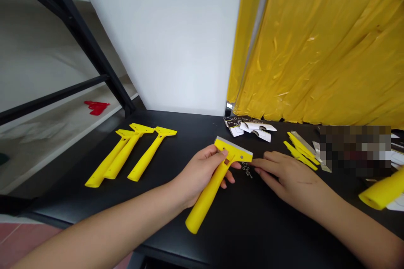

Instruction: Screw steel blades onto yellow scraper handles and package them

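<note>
My left hand [206, 168] is closed round the neck of a yellow scraper [206, 201], its thumb on the head, which has a grey metal strip along its top edge. My right hand [277, 172] reaches in from the right with its fingertips beside the right end of that head, near a small pile of screws [247, 170] on the black table [176, 218]. Whether its fingertips pinch anything is too small to tell. Three more yellow scrapers [145, 157] lie at the left of the table.
Behind my right hand lie yellow strips and metal blades [303, 149]. Printed cards [252, 128] rest at the back. Another yellow handle [381, 189] is at the right edge. A white panel [176, 42] and yellow sheeting [328, 42] stand behind; a black frame [78, 29] rises at left.
</note>
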Demonstrator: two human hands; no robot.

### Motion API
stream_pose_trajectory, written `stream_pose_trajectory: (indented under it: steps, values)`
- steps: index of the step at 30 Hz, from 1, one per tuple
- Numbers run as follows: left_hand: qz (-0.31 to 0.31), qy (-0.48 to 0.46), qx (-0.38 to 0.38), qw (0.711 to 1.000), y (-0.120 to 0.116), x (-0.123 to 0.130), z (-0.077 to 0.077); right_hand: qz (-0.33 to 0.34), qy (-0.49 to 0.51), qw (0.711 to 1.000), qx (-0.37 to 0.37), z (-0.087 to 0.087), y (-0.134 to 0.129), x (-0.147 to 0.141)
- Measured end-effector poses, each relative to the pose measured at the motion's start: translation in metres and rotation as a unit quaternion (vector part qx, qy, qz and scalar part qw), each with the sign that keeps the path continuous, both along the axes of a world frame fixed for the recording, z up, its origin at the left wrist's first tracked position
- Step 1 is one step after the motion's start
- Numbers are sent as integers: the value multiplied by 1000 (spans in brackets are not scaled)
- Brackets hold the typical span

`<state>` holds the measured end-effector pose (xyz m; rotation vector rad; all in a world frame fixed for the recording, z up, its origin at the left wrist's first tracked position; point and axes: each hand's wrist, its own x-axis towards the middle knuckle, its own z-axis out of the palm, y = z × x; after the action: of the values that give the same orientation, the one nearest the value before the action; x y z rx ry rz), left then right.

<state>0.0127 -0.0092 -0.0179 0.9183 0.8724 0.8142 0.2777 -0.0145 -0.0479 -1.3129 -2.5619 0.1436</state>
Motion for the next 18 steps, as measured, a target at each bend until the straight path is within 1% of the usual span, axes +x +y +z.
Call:
stream_pose_trajectory:
  steps: [5,7,11,14,18]
  values:
    - [-21,18,8,1000,-1,0,2,3,-22,1000,5,-2,1,-3]
    - [-41,21,8,999,-3,0,3,-10,-3,1000,-4,-3,3,-3]
    - [-90,23,0,996,-7,0,4,-52,35,996,-58,-4,5,0]
    - [-120,12,-1,993,-10,2,4,-71,27,995,-68,-3,4,1]
    - [-162,6,-5,987,-10,3,6,-76,16,994,-74,-1,1,2]
